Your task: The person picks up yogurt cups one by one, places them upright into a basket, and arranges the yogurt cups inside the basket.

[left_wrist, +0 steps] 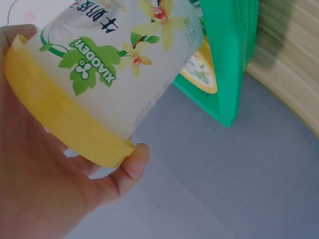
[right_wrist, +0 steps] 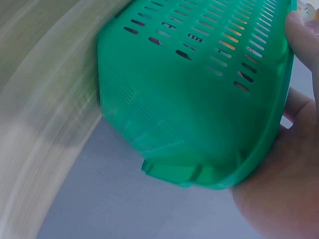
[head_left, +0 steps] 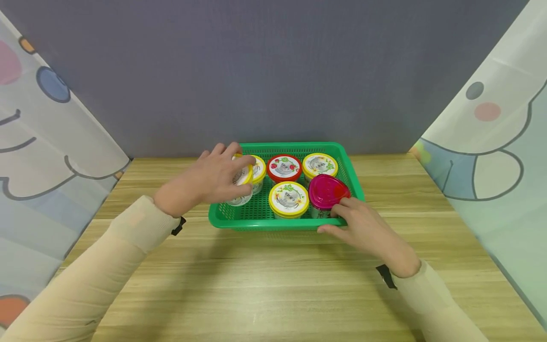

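My left hand (head_left: 218,175) grips a yellow-lidded cup (left_wrist: 124,74) by its lid, thumb and fingers on the rim. The cup's white side shows flowers, green leaves and printed letters. It is tilted at the left end of a green basket (head_left: 273,224). My right hand (head_left: 363,223) holds the basket's front right corner, thumb at the front rim and fingers over it inside. Those fingertips are right beside a cup with a magenta heart-shaped lid (head_left: 323,190); in the right wrist view the basket's wall hides them.
Also in the basket stand a red-rimmed cup (head_left: 284,167), a front yellow-lidded cup (head_left: 288,198), a back right one (head_left: 320,165) and another (head_left: 259,170) behind the left hand. The wooden table (head_left: 265,285) meets a grey wall (head_left: 273,71) behind the basket.
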Tool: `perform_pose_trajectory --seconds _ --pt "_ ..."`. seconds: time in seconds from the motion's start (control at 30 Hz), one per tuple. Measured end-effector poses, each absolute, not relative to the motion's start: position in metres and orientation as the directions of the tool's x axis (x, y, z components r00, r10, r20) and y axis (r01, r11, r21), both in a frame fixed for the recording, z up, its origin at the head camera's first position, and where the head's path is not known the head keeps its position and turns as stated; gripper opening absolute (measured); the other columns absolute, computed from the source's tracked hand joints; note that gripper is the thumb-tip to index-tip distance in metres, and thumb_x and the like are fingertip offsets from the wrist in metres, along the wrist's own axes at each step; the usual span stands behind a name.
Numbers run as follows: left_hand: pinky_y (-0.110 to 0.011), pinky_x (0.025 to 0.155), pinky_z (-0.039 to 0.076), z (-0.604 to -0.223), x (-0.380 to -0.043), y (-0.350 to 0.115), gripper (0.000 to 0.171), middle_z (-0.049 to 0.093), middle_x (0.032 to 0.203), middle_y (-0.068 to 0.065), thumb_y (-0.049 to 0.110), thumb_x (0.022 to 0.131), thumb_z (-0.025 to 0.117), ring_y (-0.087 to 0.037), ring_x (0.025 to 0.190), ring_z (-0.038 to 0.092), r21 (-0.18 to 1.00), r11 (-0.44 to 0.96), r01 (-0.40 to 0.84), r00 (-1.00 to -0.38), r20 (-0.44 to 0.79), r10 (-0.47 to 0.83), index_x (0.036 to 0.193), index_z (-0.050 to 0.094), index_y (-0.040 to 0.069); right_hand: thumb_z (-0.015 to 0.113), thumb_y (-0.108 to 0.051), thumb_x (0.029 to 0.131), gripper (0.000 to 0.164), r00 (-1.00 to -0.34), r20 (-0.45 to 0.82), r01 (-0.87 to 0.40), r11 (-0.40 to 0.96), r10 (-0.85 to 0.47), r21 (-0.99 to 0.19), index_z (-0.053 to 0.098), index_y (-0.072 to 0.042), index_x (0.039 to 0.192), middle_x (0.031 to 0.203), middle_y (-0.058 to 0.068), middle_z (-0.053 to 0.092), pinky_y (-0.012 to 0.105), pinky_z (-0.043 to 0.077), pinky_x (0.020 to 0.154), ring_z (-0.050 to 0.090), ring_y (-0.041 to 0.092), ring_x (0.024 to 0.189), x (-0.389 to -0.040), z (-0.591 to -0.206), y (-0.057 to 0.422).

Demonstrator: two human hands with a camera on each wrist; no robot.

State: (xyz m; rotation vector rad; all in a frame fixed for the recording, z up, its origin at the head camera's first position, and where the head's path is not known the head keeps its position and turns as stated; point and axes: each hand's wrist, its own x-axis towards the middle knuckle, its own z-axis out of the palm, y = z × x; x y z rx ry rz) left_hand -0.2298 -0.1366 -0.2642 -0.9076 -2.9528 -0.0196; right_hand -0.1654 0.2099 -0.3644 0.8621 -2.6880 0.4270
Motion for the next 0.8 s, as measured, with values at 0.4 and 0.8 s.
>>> perform_pose_trajectory --seconds 0.4,0.8 --pt "-0.051 0.086 0.045 -0.287 -0.229 -0.129 0.054 0.046 0.136 -0.009 0.047 0.091 0.055 -0.031 0.11 0.044 0.008 0.791 0.611 -0.791 0.032 0.611 0.141 0.056 0.025 0.082 -0.05 0.081 0.041 -0.771 0.366 -0.61 0.769 -0.521 -0.192 0.068 -0.012 0.085 0.082 -0.004 0.058 0.033 0.05 0.067 0.052 0.011 0.074 -0.166 -0.365 0.21" --pt "-0.057 0.094 0.042 -0.305 -0.232 -0.123 0.057 0.042 0.145 -0.01 0.05 0.091 0.061 -0.034 0.126 0.042 0.04 0.777 0.628 -0.776 -0.039 0.629 0.143 0.055 0.026 0.081 -0.052 0.082 0.042 -0.78 0.357 -0.602 0.773 -0.514 -0.202 0.068 -0.012 0.086 0.084 -0.003 0.059 0.035 0.051 0.07 0.053 0.012 0.076 -0.167 -0.366 0.211"
